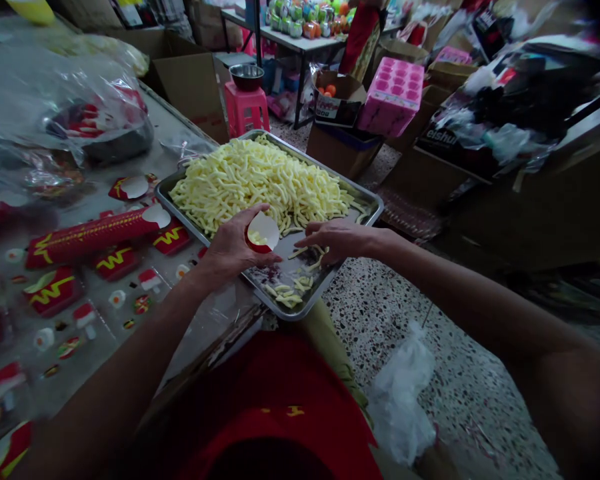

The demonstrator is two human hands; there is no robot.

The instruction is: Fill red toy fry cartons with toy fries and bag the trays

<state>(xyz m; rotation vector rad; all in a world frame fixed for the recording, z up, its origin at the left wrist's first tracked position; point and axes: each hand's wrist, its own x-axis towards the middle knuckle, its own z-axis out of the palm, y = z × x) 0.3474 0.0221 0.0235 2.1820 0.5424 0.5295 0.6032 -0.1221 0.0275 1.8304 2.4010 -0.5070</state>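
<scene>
My left hand [229, 245] is wrapped round a small red fry carton [269, 231] with a white inside. A few pale pieces show inside its mouth. Over the near right part of a metal tray [316, 301], my right hand [336, 240] has its fingers bent down and closed on a few pale yellow fry-shaped sticks [316, 259]; the fingertips are partly hidden. A big heap of the same sticks [260, 177] fills the far part of the tray. Several loose sticks [289, 295] lie in the tray's near corner.
On the table at left lie a long stack of nested red cartons [93, 235], single cartons [55, 290] and small food-shaped pieces. A pink stool [245, 107] with a metal bowl [247, 75], boxes [343, 150] and a plastic bag [403, 393] are around. Another person [363, 40] stands behind.
</scene>
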